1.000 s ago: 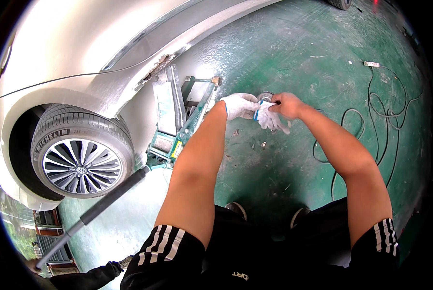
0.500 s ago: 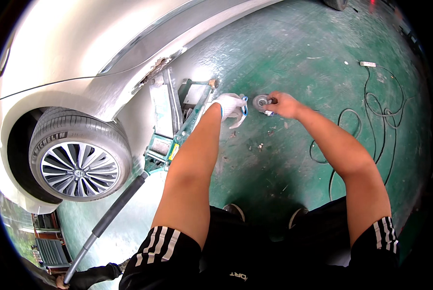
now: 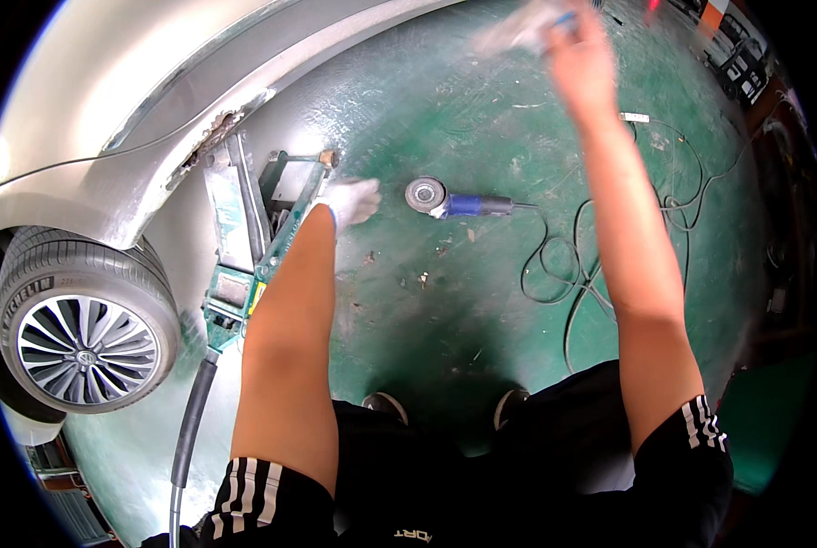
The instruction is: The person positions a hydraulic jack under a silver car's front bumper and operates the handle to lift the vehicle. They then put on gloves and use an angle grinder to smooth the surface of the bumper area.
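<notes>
Green workshop floor (image 3: 408,333) beside a pale car (image 3: 71,91) with a damaged sill. Bare right hand (image 3: 582,68), raised toward the upper edge: fingers grasping a loose white glove (image 3: 521,29) with blue trim, blurred, well above the grinder in the view. Left hand (image 3: 352,201), wearing a white glove: just beside the green floor jack (image 3: 226,310) in the view; whether its fingers are clenched or released cannot be told. Blue-and-black angle grinder (image 3: 468,204): lying on the floor between the jack and a loosely coiled cable (image 3: 568,333).
</notes>
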Available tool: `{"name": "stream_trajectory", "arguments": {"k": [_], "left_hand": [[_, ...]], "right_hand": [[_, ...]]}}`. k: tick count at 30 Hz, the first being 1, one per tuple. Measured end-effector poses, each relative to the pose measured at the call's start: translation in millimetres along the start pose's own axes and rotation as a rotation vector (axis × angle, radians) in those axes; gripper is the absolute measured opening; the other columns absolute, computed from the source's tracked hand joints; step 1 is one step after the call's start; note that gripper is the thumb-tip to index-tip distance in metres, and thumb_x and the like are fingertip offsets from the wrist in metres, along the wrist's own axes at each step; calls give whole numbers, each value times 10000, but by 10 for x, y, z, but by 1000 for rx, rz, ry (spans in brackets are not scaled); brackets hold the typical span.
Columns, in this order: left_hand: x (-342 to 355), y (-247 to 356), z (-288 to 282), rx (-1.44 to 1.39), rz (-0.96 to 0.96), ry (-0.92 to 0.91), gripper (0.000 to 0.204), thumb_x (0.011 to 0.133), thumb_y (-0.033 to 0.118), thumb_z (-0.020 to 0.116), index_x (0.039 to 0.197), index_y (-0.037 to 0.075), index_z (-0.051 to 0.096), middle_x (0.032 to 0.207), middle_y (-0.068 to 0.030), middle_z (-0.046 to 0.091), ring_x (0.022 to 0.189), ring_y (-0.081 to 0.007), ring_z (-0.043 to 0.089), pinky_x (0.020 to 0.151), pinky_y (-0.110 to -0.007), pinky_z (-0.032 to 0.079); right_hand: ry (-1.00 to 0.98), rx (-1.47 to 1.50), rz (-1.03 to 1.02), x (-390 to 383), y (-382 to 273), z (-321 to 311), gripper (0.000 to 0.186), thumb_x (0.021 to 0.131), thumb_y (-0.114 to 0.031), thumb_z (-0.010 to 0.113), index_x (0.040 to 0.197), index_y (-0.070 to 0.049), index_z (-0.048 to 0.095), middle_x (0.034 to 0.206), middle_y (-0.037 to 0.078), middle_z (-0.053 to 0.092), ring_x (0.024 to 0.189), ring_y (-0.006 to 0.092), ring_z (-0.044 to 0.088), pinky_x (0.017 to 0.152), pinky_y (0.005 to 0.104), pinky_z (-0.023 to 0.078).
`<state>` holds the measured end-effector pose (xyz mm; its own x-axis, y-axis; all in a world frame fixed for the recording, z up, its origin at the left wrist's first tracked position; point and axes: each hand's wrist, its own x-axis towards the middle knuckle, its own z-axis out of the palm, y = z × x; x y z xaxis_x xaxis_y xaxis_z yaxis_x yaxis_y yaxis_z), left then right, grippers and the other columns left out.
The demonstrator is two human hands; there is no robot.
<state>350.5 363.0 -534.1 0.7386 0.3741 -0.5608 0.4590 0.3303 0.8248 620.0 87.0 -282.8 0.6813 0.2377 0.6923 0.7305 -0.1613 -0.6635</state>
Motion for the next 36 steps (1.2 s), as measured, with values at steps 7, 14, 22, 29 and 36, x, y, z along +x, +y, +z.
{"name": "stream_trajectory", "arguments": {"k": [7,14,22,29,36], "left_hand": [[368,-1080,-899,102,-295,217,414,946,384,669,1135,16,651,1016,-126,691,866,-240,652,732,-397,521],[-79,-304,-130,385,-48,205,475,951,418,678,1159,-10,684,956,-106,728,840,-228,681,757,-393,545],[543,-1173,-937,439,-382,119,433,983,432,549,1208,67,607,1091,-118,657,994,-249,612,847,-416,487],[147,-810,-533,453,-361,196,468,938,481,630,1045,42,750,1051,-132,757,909,-284,714,830,-431,545],[98,-199,255,763,-14,92,460,929,459,655,979,10,740,900,-94,736,806,-225,681,742,-412,537]], "right_hand": [[-163,-564,-119,-556,1550,201,404,953,-209,642,1292,5,588,1117,184,700,982,309,665,891,434,531],[-1120,-836,-28,-1479,2624,233,211,921,-102,594,1044,-77,764,955,124,769,815,292,760,733,419,599],[-106,267,119,-98,661,-72,289,994,-228,646,1202,-46,729,977,60,747,891,165,686,807,304,532],[213,-366,-395,-252,1015,-49,293,1054,-238,557,1235,-38,673,993,75,714,852,211,652,811,362,539],[-1549,-970,-181,-1822,3453,-508,268,891,-248,632,929,-38,794,1001,201,764,960,382,733,831,494,572]]}}
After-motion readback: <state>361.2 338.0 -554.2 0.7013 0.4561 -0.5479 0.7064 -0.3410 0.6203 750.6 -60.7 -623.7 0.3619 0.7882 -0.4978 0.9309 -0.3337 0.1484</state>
